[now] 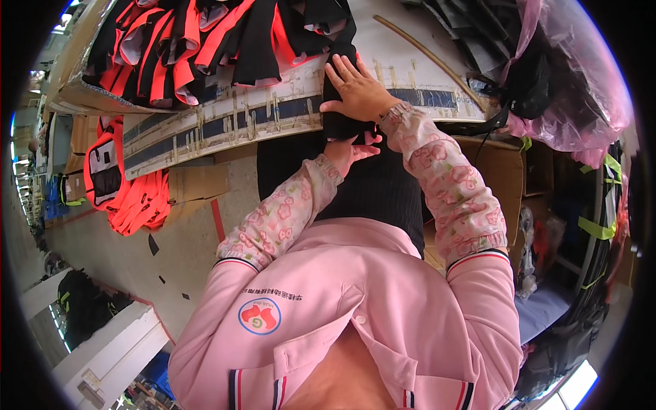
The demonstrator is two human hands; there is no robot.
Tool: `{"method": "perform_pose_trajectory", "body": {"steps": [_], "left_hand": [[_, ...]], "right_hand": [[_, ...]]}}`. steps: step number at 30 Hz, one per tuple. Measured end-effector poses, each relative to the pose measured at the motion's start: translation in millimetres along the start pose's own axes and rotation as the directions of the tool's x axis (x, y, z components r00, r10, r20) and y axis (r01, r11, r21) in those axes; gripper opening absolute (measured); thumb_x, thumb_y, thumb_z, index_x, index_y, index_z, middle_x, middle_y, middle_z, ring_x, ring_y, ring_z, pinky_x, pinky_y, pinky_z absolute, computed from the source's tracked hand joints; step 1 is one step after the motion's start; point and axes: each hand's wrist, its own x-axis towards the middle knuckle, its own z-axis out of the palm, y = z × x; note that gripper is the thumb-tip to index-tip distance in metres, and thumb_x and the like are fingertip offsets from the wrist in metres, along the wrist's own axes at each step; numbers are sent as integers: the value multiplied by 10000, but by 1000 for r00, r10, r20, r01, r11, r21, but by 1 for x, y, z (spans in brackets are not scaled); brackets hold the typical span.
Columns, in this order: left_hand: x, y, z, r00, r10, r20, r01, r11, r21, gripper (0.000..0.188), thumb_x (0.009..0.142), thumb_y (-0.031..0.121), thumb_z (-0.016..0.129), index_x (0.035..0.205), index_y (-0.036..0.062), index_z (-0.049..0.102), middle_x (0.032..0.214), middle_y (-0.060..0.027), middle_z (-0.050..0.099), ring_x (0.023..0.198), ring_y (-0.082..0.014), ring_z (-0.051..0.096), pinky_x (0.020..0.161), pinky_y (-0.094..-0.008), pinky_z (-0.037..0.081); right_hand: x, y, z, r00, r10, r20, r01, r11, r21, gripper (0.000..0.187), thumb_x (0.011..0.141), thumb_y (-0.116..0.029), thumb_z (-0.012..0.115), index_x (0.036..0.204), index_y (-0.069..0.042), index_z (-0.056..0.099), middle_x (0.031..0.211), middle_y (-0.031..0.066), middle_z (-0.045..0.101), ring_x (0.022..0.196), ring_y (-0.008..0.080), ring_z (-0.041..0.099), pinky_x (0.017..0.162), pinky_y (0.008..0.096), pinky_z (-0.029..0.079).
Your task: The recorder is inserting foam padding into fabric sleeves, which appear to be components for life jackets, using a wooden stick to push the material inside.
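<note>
A black fabric piece [339, 126] with bright coral-red edging lies over the front edge of the worktable, its near end hanging down. My right hand [357, 89] presses flat on top of it, fingers stretched out and spread. Below the table edge, my left hand [350, 154] has its fingers curled around the hanging end, palm partly hidden by the cloth. Just left of my hands, many black and coral-red fabric pieces [184, 48] are heaped on the table.
The worktable [232, 130] has a worn, taped front edge. A thin wooden stick [427, 53] lies to the right, near dark sheets and a pink plastic bag [581, 102]. Coral-red bags [133, 195] sit low at the left. A cardboard box [499, 164] stands under the table.
</note>
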Motion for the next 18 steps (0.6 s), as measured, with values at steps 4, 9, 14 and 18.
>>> {"method": "perform_pose_trajectory", "body": {"steps": [4,9,14,18], "left_hand": [[-1,2,-1,1000,9,7,-9,999,31,286,932,231,466,1153,53,502,958,-102,602,898,-291,613,822,-477,483],[0,3,2,999,-33,-25,35,998,54,309,935,265,451,1172,73,499,1011,-104,605,917,-275,614,829,-471,482],[-2,-1,-5,999,28,-21,-28,1000,10,307,932,268,450,1179,94,505,1029,-107,611,891,-263,621,830,-473,482],[-1,-1,2,999,-32,30,31,998,59,289,935,243,440,1168,89,515,1040,-116,612,851,-257,630,819,-460,491]], "right_hand": [[-3,5,-8,997,-12,77,2,991,130,782,854,-577,408,1370,-3,284,1426,242,231,1349,343,182,1107,425,95],[-27,-5,-11,1000,-13,18,12,997,80,760,844,-548,451,1362,-11,308,1434,217,237,1347,334,195,1096,438,129],[-38,14,-45,976,192,-105,-115,860,497,419,836,-307,590,1185,-78,552,1261,165,491,1164,327,463,967,375,376],[-107,101,-62,765,496,-410,-559,828,-41,273,776,-83,513,1036,-86,593,948,118,607,910,316,576,758,409,465]]}}
